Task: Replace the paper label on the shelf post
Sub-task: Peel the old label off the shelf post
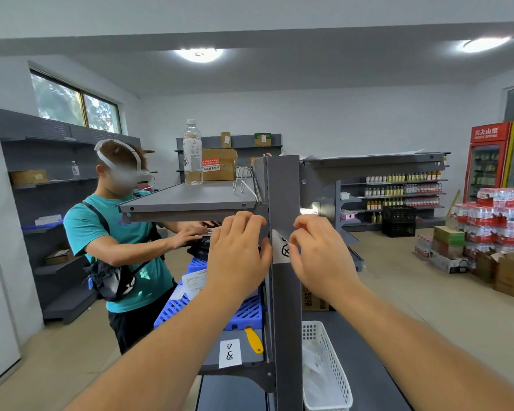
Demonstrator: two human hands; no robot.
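Note:
A grey upright shelf post (pixel 285 185) stands straight ahead. A white paper label (pixel 282 247) with black hand-drawn marks sits on its front face at chest height. My left hand (pixel 238 253) is curled around the post's left edge beside the label. My right hand (pixel 318 253) pinches the label's right edge with thumb and fingertips. A second white paper label (pixel 230 353) with black marks lies flat on the lower shelf, next to a yellow-handled tool (pixel 254 341).
Another person in a teal shirt and a headset (pixel 122 226) stands left of the post, working at a blue crate (pixel 214 310). A water bottle (pixel 192 152) stands on the upper shelf (pixel 190 200). A white perforated basket (pixel 327 369) sits lower right. Drink packs and boxes are stacked far right.

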